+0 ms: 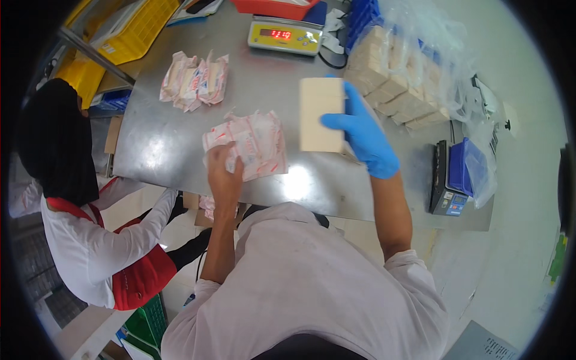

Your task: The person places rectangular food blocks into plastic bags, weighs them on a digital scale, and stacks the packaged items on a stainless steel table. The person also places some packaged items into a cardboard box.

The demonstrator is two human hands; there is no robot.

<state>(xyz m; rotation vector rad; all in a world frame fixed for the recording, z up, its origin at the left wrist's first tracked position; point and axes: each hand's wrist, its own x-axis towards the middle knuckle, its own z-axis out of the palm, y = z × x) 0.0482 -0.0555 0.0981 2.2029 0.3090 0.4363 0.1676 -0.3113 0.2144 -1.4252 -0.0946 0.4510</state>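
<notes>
My right hand (364,126), in a blue glove, grips a pale cream rectangular block (321,114) above the steel table (180,153). My bare left hand (225,164) rests with its fingers on printed red-and-white plastic wrappers (258,144); whether it pinches them is unclear. Several blocks in similar wrappers (195,81) lie further back on the left. Behind my right hand, to the right, a stack of cream blocks (400,85) sits in clear plastic. A digital scale (285,36) with a lit red display stands at the back, bearing a red tray (276,6).
A co-worker (90,225) in a white top and red apron is close on the left. Yellow crates (135,31) stand at the back left, near a metal rail (96,56). A black device (443,180) and blue tray (461,166) occupy the right side, beside the wall.
</notes>
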